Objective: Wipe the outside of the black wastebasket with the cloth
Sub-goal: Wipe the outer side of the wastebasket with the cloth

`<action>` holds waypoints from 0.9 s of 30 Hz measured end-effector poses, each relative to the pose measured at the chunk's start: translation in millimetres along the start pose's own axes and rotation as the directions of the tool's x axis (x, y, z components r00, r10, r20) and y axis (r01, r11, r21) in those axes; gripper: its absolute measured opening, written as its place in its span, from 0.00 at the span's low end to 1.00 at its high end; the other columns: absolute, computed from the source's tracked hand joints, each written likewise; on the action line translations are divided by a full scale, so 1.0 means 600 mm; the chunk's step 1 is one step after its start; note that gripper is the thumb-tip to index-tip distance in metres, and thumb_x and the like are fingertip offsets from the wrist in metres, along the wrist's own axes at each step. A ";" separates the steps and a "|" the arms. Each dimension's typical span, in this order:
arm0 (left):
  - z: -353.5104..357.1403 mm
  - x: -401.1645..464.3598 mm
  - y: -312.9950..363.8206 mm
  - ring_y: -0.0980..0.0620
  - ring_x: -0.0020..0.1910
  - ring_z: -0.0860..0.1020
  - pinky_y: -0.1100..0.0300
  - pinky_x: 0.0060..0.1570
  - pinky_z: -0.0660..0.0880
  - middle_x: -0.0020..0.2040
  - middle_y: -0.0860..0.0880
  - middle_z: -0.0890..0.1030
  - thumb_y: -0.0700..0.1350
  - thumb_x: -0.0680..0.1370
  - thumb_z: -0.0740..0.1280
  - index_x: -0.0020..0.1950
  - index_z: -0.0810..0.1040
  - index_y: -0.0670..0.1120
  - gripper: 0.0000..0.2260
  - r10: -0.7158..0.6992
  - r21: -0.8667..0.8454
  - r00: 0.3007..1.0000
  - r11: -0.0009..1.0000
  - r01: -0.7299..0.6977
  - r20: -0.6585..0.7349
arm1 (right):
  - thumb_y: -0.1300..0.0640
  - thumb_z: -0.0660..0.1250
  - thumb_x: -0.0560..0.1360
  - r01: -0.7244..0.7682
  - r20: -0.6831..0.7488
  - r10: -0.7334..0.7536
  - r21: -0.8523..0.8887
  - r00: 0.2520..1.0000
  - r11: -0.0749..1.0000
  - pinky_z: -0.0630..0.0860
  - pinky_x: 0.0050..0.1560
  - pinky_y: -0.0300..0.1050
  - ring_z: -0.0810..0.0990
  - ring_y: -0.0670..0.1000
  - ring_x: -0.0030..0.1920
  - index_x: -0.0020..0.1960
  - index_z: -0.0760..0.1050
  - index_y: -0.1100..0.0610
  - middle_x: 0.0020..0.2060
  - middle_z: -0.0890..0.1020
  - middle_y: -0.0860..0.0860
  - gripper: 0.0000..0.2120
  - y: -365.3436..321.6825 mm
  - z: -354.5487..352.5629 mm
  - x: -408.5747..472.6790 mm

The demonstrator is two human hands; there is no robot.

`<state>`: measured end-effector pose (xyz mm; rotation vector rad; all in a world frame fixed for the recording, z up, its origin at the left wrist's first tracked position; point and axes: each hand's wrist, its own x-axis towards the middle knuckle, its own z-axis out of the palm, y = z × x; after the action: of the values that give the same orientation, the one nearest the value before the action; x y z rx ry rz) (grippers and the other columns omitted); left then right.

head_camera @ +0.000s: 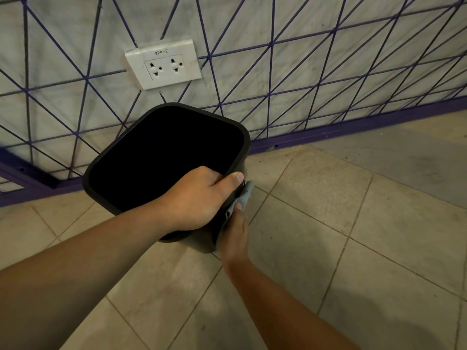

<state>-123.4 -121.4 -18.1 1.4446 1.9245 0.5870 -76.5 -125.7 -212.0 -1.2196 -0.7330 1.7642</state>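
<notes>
Left hand [199, 198] was clamped on the near rim of the black wastebasket [161, 152]: fingers curled over the rim into the opening, thumb [231, 181] pressed on the outside by the right corner. Right hand [233, 233] sat lower, against the wastebasket's right outer wall, closed on a grey-blue cloth [243, 197]; cloth was pinched between that hand and the wall, bunched, its top edge poking out just below the left thumb. Fingers of the right hand mostly hidden behind the cloth and the wall.

Wastebasket was tilted, mouth facing up toward the camera, inside all dark, nothing discernible in it. Its base was hidden by the left forearm, so floor contact couldn't be told.

Under and around the wastebasket: beige tiled floor [328, 223]. Behind the wastebasket: pale wall [303, 29] with a purple wire grid [273, 44] in front of it, and the grid's purple bottom rail [353, 125] along the floor line. Above the wastebasket, up and slightly left: white double wall socket [163, 64] labelled "8PP-2", nothing plugged in.
</notes>
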 end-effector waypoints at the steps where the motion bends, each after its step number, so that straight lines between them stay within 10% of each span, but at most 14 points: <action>1: 0.001 0.000 0.000 0.33 0.39 0.80 0.38 0.45 0.76 0.39 0.31 0.79 0.57 0.83 0.60 0.42 0.78 0.33 0.27 0.001 0.000 1.000 1.000 -0.001 -0.003 | 0.26 0.56 0.79 0.009 0.022 -0.009 0.006 1.000 1.000 0.62 0.82 0.60 0.66 0.51 0.81 0.84 0.60 0.45 0.80 0.70 0.49 0.39 0.004 -0.003 -0.002; 4: 0.003 0.000 -0.001 0.34 0.38 0.79 0.38 0.45 0.76 0.38 0.31 0.78 0.56 0.84 0.60 0.41 0.77 0.33 0.27 -0.004 0.005 1.000 1.000 0.004 -0.012 | 0.38 0.53 0.87 -0.057 -0.001 0.057 0.096 0.998 0.994 0.70 0.77 0.54 0.77 0.48 0.71 0.78 0.69 0.48 0.69 0.80 0.49 0.25 -0.012 -0.010 0.010; 8: 0.000 0.002 -0.003 0.32 0.40 0.80 0.37 0.46 0.77 0.40 0.30 0.79 0.57 0.83 0.60 0.42 0.77 0.31 0.28 -0.014 -0.037 1.000 0.999 0.014 0.010 | 0.28 0.57 0.77 -0.053 0.008 0.053 0.083 0.999 0.995 0.69 0.78 0.55 0.75 0.49 0.75 0.82 0.65 0.46 0.73 0.78 0.49 0.39 -0.028 0.004 0.002; 18: -0.002 0.003 0.003 0.31 0.36 0.77 0.41 0.38 0.75 0.32 0.36 0.77 0.55 0.84 0.60 0.39 0.77 0.31 0.28 -0.039 -0.033 0.999 0.999 0.039 0.023 | 0.44 0.51 0.88 -0.081 0.033 0.081 0.015 0.996 0.997 0.76 0.71 0.45 0.79 0.49 0.68 0.77 0.70 0.53 0.67 0.81 0.53 0.24 -0.048 -0.007 0.012; 24: -0.005 0.005 0.003 0.31 0.40 0.80 0.36 0.44 0.77 0.40 0.29 0.80 0.56 0.83 0.60 0.41 0.78 0.31 0.28 -0.043 -0.068 0.999 0.997 0.045 0.022 | 0.32 0.53 0.79 -0.123 -0.008 0.124 0.030 0.992 0.992 0.72 0.76 0.57 0.79 0.51 0.70 0.80 0.68 0.48 0.68 0.81 0.51 0.35 -0.060 0.009 0.009; 27: -0.004 0.001 0.004 0.30 0.38 0.78 0.36 0.43 0.76 0.39 0.28 0.77 0.56 0.83 0.59 0.42 0.77 0.29 0.29 -0.028 -0.041 0.999 0.999 0.029 0.026 | 0.43 0.50 0.88 -0.189 -0.003 0.190 0.068 0.982 0.980 0.71 0.77 0.59 0.79 0.51 0.65 0.76 0.71 0.53 0.60 0.82 0.51 0.24 -0.053 -0.005 0.007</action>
<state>-123.8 -119.8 -14.8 1.3905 1.8990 0.5887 -64.6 -107.3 -188.5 -1.2864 -0.5622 1.9205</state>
